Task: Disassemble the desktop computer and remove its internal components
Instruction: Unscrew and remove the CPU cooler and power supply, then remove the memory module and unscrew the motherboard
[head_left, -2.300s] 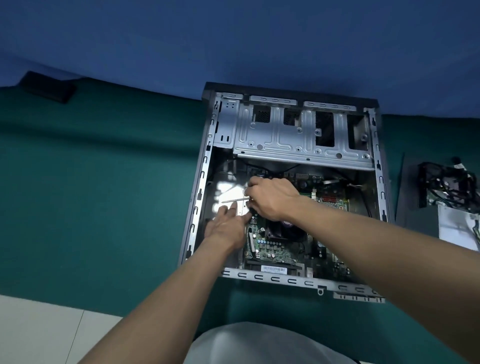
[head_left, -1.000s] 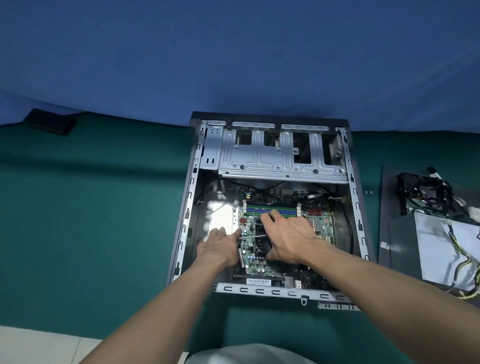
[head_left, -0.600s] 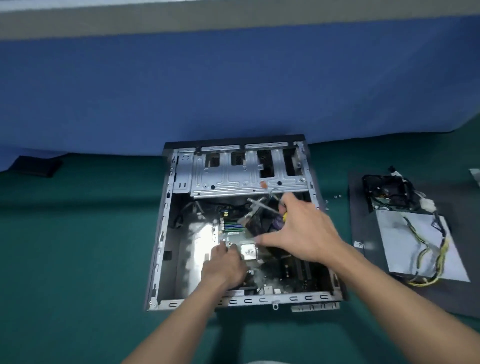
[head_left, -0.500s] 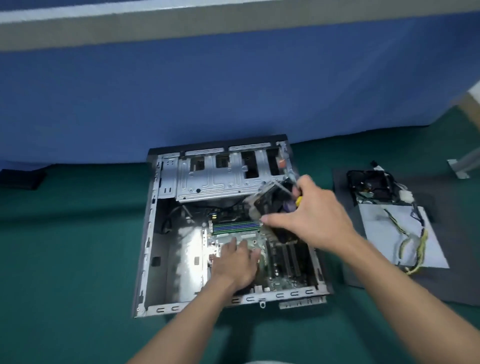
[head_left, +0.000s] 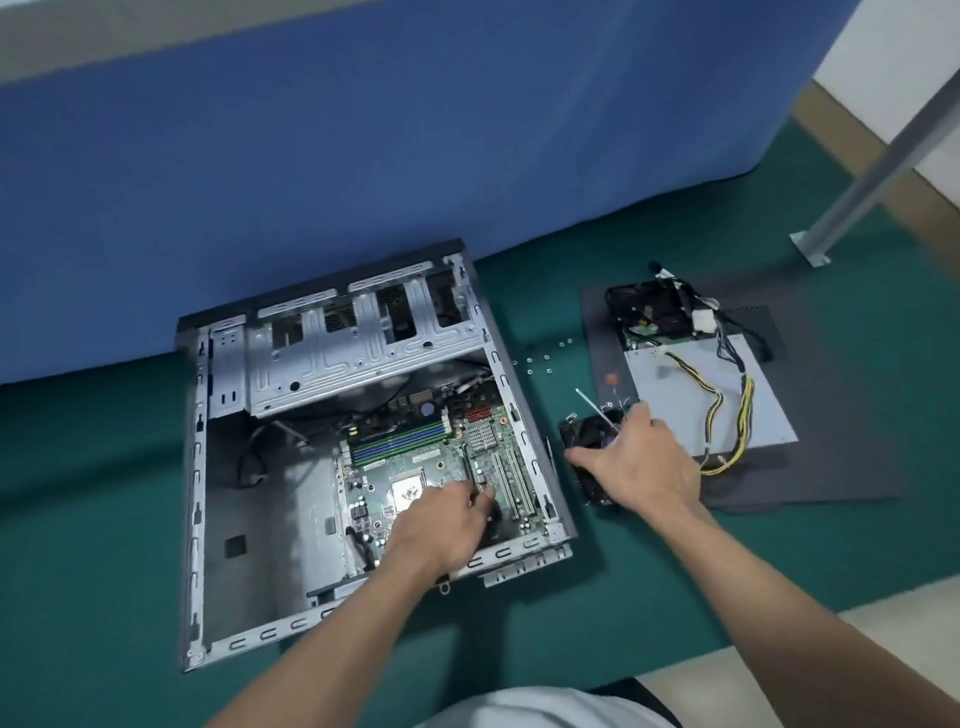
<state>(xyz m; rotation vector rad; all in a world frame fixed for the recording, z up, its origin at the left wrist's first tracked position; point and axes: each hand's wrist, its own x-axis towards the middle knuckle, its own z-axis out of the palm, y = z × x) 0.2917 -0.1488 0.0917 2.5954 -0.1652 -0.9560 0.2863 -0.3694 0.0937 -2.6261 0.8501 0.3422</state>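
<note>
The open computer case (head_left: 200, 467) lies on its side on green cloth. Inside it sits the green motherboard (head_left: 410, 467) with its bare CPU (head_left: 408, 488) showing. My left hand (head_left: 441, 519) rests on the board's lower right part, fingers bent down onto it. My right hand (head_left: 631, 465) is outside the case to the right. It holds the black CPU cooler fan (head_left: 584, 441) just above or on the cloth, together with a screwdriver (head_left: 592, 408) whose shaft points up and left.
A dark side panel (head_left: 831, 441) lies at the right. On it lie a grey power supply (head_left: 691, 395) with yellow and black cables and a black fan unit (head_left: 652, 309). Several small screws (head_left: 545, 358) lie between case and panel. A blue wall stands behind, a metal post (head_left: 883, 150) far right.
My right hand lifted the cooler fan off the motherboard and carried it right, out of the case, down beside the side panel. My left hand stayed on the board. The view swung right.
</note>
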